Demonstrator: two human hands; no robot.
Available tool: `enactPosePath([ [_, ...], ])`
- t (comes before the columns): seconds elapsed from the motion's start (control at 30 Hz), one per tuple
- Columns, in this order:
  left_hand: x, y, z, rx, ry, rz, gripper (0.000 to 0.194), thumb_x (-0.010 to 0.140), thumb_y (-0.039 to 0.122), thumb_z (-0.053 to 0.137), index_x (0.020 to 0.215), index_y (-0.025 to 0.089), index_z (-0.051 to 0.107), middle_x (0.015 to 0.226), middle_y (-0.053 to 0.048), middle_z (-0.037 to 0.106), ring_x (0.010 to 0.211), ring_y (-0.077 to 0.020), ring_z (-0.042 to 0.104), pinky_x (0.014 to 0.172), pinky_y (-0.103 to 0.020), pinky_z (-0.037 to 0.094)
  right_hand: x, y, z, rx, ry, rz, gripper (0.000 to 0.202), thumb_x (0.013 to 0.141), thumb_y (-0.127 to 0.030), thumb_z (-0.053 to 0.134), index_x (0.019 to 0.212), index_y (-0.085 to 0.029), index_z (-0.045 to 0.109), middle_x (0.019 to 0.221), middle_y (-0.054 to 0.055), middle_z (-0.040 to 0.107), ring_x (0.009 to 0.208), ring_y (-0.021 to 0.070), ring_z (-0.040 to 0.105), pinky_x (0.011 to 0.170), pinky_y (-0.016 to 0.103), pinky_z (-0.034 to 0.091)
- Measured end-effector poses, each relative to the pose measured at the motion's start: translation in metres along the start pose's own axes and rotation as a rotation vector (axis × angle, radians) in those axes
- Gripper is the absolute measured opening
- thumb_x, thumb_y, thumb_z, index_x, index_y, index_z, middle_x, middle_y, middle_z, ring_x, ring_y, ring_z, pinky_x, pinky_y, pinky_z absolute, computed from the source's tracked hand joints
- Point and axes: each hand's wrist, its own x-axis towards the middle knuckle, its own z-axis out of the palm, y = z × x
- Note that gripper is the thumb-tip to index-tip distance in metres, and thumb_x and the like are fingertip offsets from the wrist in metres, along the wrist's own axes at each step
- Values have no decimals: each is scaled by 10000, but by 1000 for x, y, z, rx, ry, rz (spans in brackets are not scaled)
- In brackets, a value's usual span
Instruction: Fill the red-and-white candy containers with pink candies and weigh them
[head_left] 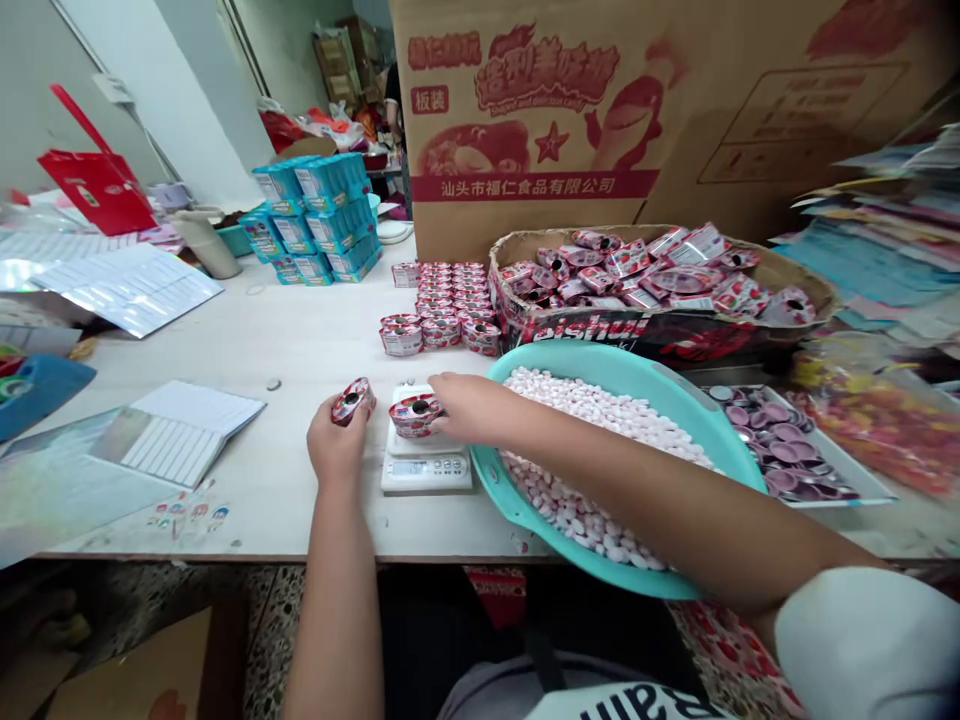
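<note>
My left hand is closed around a small red-and-pink candy tin, its round top hole facing up, just left of the scale. A second candy tin sits on the white digital scale, also with a dark hole on top. The fingers of my right hand grip that tin's right side. Under my right forearm stands a large turquoise basin full of small pale pink and white candies. Behind the scale, similar tins stand in rows.
A cut-down carton holds many loose tins. A white tray with pink caps lies right of the basin. Blue boxes are stacked at the back, before a large printed carton. Folded cards lie at left.
</note>
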Motion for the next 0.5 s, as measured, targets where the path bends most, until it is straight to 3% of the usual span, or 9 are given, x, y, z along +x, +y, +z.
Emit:
enactPosePath([
  [0.07,0,0,0,-2,-5,-12,526,779,544,656,1168,190,669,1125,-93,718,1032,-255,668,938,-354,510,-18,-12,-22,-82,-42,-27,394,704,-202,778,1084,-223,678,1073,121,732,957,326,690,761,390,543],
  [0.13,-2,1,-1,-11,3,-33,627,769,543,674,1288,196,612,1146,-93,705,1038,-258,665,941,-361,510,-40,-21,-43,-201,-90,-64,468,801,-193,689,1261,-169,606,1180,166,700,1036,355,665,782,420,534],
  [0.27,-4,5,-1,-24,11,-69,888,736,491,728,1509,214,391,1178,-102,671,1042,-278,668,955,-387,508,-77,-13,-60,-291,-326,47,224,890,-196,560,1086,-181,667,1076,155,719,939,334,687,743,422,524],
  [0.4,-3,8,-1,-50,1,-121,910,726,445,748,1520,202,376,1170,-104,655,1063,-279,665,969,-388,508,-80,14,-56,-208,-404,112,329,892,-243,581,1216,-198,624,1290,144,649,1123,333,642,894,411,505],
  [0.5,-2,7,2,-74,32,-167,880,710,410,771,1487,184,424,1162,-107,657,1044,-262,670,961,-386,514,-74,20,-52,-220,-433,130,317,907,-281,572,1207,-189,613,1256,141,649,1084,317,642,871,401,495],
])
